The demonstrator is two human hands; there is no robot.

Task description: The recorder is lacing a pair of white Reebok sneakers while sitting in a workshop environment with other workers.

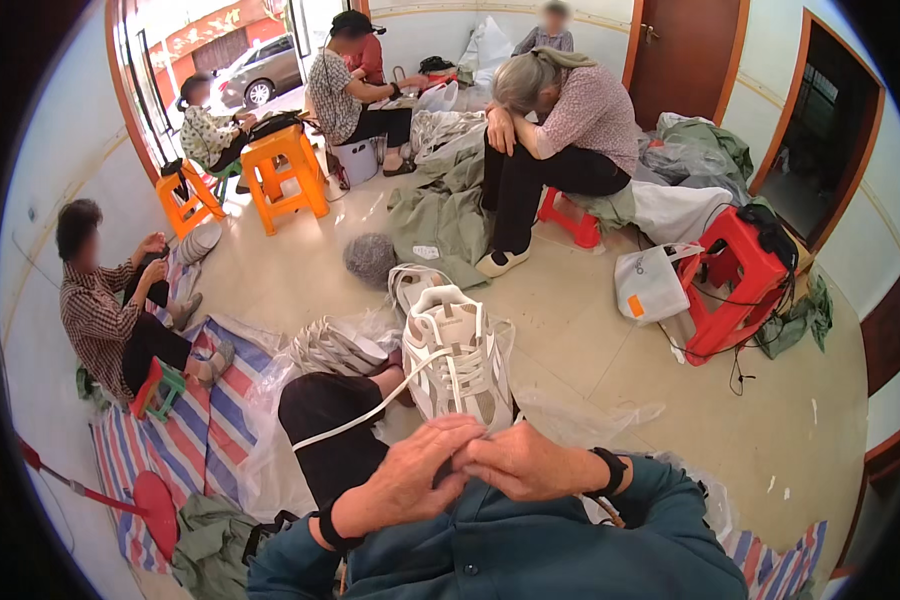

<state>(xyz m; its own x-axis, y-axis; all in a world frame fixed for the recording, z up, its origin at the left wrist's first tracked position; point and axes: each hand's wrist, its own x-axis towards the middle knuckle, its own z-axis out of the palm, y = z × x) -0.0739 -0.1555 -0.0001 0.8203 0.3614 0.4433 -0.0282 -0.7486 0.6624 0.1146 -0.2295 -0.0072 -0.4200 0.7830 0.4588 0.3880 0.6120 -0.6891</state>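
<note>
A beige and white sneaker rests in front of me at my knees, its opening facing away. White laces zigzag over its tongue, and one long loose lace trails out to the left across my dark trouser leg. Just this side of the shoe, my left hand and my right hand meet, fingers closed and pressed together. Whatever lies between the fingertips is hidden. Behind the sneaker stands another similar shoe, partly covered by it.
White laces or shoes lie heaped beside my left knee on clear plastic. Striped sheeting covers the floor at left. Several people sit around on low stools, one bent forward near a red stool and a white bag. Green cloth lies ahead.
</note>
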